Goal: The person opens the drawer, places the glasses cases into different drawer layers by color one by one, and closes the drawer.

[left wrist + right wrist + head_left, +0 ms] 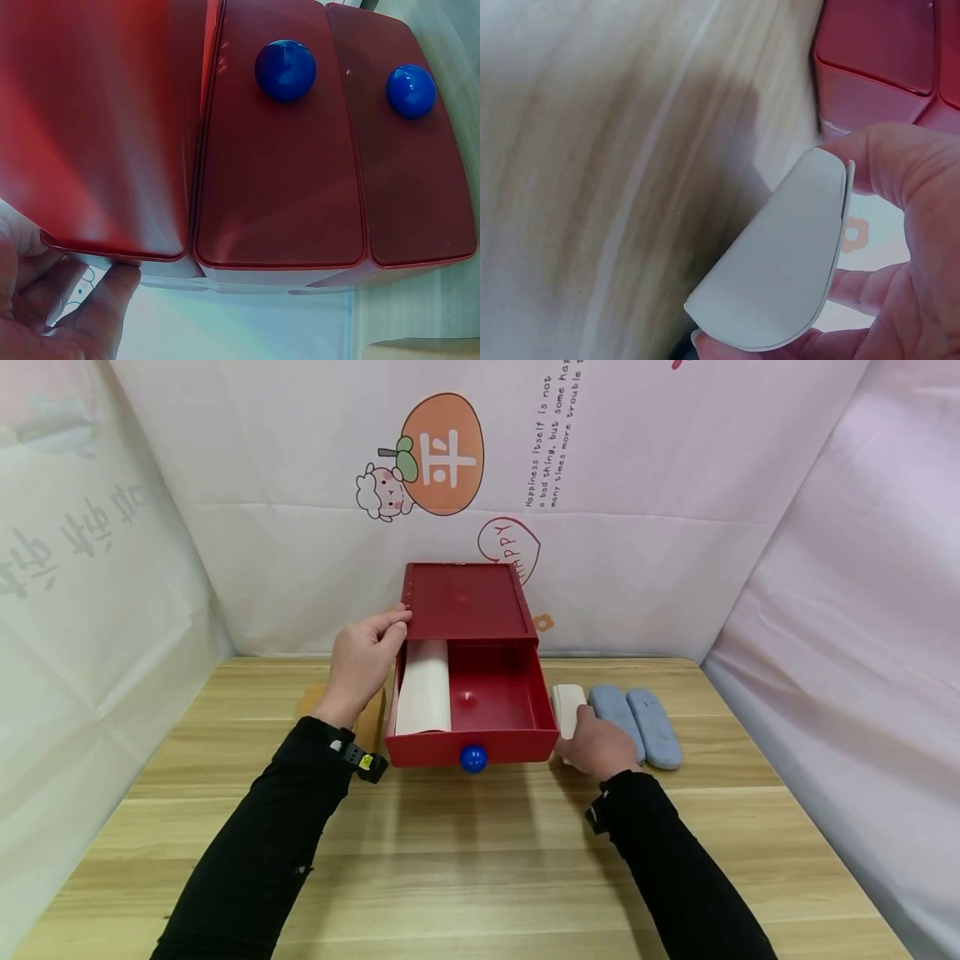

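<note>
right hand (pixel 600 747): grasping a white case (pixel 772 262) beside the cabinet's right side, thumb at one edge, fingers at the opposite one, probably to keep its end face free. whether the case touches the table (pixel 465 860) cannot be told.

left hand (pixel 360 664): fingers laid along the upper left side of the red cabinet (pixel 465 602), not wrapped round anything; presumably bracing it, since the pulled-out top drawer (pixel 427 750) overhangs the lower fronts.

a second white case (pixel 423 693) lies lengthwise against the drawer's left wall, which leaves the right part of the floor bare.

edges: the drawer's right wall stands just beside the right hand, so any move across would need lift to clear that rim. two blue-grey cases (pixel 654 727) sit close on the hand's other side, so sideways room there is tight; toward the person, the tabletop is open.
</note>
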Demonstrator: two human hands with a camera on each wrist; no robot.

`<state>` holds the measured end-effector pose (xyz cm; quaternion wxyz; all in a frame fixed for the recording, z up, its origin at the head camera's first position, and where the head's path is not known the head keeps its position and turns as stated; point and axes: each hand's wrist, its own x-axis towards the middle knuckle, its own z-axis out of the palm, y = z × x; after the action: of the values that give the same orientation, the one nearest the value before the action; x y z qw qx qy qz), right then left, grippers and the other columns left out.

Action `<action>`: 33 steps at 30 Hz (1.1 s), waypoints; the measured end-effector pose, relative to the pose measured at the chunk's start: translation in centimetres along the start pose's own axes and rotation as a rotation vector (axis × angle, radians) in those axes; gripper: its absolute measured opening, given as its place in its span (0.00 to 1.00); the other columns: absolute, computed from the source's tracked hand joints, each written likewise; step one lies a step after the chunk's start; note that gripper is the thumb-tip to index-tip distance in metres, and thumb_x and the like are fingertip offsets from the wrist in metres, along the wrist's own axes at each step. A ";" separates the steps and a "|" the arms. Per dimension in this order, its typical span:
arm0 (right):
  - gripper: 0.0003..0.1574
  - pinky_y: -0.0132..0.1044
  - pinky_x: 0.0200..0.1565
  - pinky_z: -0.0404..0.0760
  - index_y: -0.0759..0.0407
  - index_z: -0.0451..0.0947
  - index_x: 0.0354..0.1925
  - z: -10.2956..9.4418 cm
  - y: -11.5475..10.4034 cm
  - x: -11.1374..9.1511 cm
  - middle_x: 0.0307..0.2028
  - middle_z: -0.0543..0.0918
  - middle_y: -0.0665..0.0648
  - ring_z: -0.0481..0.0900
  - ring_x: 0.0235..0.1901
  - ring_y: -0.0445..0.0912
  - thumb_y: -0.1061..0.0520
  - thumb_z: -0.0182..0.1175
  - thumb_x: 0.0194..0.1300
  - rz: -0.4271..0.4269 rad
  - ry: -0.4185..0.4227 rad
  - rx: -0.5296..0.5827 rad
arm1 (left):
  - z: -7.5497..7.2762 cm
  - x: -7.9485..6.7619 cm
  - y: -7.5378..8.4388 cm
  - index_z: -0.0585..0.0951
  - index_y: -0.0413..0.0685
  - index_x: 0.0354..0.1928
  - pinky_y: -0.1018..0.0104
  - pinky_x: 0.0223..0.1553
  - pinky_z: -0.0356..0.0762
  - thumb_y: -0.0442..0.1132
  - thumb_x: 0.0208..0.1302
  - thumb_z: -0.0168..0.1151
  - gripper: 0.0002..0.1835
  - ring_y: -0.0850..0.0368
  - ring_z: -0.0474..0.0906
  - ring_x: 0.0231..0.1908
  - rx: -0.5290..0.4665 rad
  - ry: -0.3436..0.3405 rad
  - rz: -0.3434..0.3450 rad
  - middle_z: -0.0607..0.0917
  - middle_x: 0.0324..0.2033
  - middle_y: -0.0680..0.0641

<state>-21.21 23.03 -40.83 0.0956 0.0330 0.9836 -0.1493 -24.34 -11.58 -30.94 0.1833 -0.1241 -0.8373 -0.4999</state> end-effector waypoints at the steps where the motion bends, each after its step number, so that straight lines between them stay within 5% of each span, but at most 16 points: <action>1: 0.56 0.53 0.42 0.79 0.64 0.52 0.73 -0.1 0.1 0.0 0.52 0.81 0.65 0.79 0.40 0.56 0.31 0.53 0.62 -0.002 0.000 0.012 | 0.0 0.0 0.0 0.81 0.48 0.59 0.62 0.59 0.73 0.47 0.72 0.49 0.21 0.64 0.69 0.62 0.001 0.001 0.000 0.79 0.61 0.53; 6: 0.56 0.53 0.45 0.78 0.64 0.50 0.75 -0.6 0.2 -0.4 0.59 0.76 0.68 0.80 0.42 0.57 0.32 0.52 0.63 -0.030 0.005 0.062 | 0.0 0.0 0.1 0.82 0.47 0.58 0.61 0.59 0.73 0.47 0.72 0.49 0.21 0.63 0.70 0.62 0.006 0.001 0.006 0.79 0.61 0.52; 13: 0.61 0.58 0.57 0.73 0.64 0.49 0.76 -1.4 0.2 -0.6 0.71 0.63 0.66 0.72 0.59 0.62 0.26 0.50 0.62 -0.054 -0.001 0.129 | 0.0 -0.1 0.1 0.82 0.47 0.58 0.61 0.59 0.74 0.47 0.72 0.49 0.21 0.62 0.70 0.62 0.013 0.004 0.012 0.79 0.61 0.51; 22: 0.49 0.50 0.47 0.76 0.59 0.53 0.74 -3.0 0.1 -0.8 0.60 0.76 0.63 0.77 0.43 0.54 0.34 0.50 0.66 -0.069 0.070 0.189 | 0.0 -0.1 0.2 0.82 0.46 0.58 0.61 0.59 0.74 0.47 0.72 0.49 0.21 0.62 0.70 0.62 0.012 0.003 0.010 0.79 0.61 0.51; 33: 0.52 0.45 0.39 0.76 0.54 0.49 0.77 -6.3 -0.3 -2.0 0.60 0.74 0.65 0.74 0.44 0.56 0.33 0.50 0.64 -0.098 0.168 0.283 | 0.0 0.0 0.1 0.81 0.46 0.59 0.60 0.60 0.73 0.48 0.72 0.49 0.22 0.61 0.70 0.63 0.005 -0.002 0.017 0.79 0.61 0.51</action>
<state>-20.40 24.60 -34.48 -0.0002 0.0105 0.9577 -0.2877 -24.32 -11.58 -30.87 0.1868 -0.1310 -0.8378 -0.4960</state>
